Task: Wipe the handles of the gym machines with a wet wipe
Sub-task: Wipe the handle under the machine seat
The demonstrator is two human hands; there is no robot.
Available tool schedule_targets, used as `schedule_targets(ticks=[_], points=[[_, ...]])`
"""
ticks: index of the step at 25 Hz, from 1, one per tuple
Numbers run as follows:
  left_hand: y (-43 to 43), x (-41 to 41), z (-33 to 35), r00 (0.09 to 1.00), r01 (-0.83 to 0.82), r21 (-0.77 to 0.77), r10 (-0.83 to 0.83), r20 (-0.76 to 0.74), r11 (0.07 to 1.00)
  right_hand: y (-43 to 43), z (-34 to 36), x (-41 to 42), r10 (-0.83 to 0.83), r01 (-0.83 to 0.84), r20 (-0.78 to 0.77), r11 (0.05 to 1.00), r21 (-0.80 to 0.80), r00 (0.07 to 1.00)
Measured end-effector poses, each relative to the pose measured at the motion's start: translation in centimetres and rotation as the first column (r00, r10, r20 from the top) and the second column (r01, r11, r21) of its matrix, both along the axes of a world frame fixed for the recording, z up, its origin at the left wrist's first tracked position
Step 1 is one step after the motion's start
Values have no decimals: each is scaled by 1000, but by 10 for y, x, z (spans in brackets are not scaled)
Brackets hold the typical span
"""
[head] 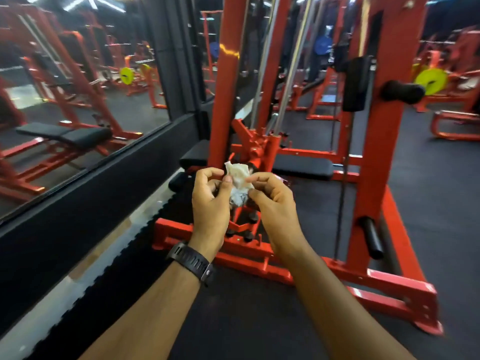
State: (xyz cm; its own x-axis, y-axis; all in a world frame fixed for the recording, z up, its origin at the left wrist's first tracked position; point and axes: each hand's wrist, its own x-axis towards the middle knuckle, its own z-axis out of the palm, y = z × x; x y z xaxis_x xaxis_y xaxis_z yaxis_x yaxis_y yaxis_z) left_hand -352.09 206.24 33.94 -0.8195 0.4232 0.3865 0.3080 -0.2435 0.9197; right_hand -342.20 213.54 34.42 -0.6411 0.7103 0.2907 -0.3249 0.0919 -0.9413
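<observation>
At the centre of the frame, the left hand [211, 197] and the right hand [272, 201] meet in front of a red gym machine [374, 157], each pinching one crumpled wet wipe [239, 179] between thumb and curled fingers. Black handles [401, 92] stick out from the machine's post at the right, well apart from the wipe, and a mirror [78, 100] fills the upper left.

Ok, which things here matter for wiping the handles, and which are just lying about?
For the job: crumpled wet wipe, pinched between left hand and right hand; upper black grip; lower black grip.
Lying about: yellow weight plate; wristwatch; wall mirror.
</observation>
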Motion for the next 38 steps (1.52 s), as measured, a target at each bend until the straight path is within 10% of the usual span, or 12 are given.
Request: schedule_targets(ticks=[7,16,23,38], points=[[90,16,-6,855,518,1,-517,-40,856,59,-13,32,-360,360,11,933,-6,933],[234,154,-15,597,787,-58,-781,-182,615,154,-19,184,-759,756,37,651,64,650],[365,372,-10,449,874,-57,-847,-285,482,240,-9,400,-882,876,55,471,106,467],[495,855,0,-211,975,47,-971,-109,-218,320,2,819,-981,981,-33,-193,9,-193]])
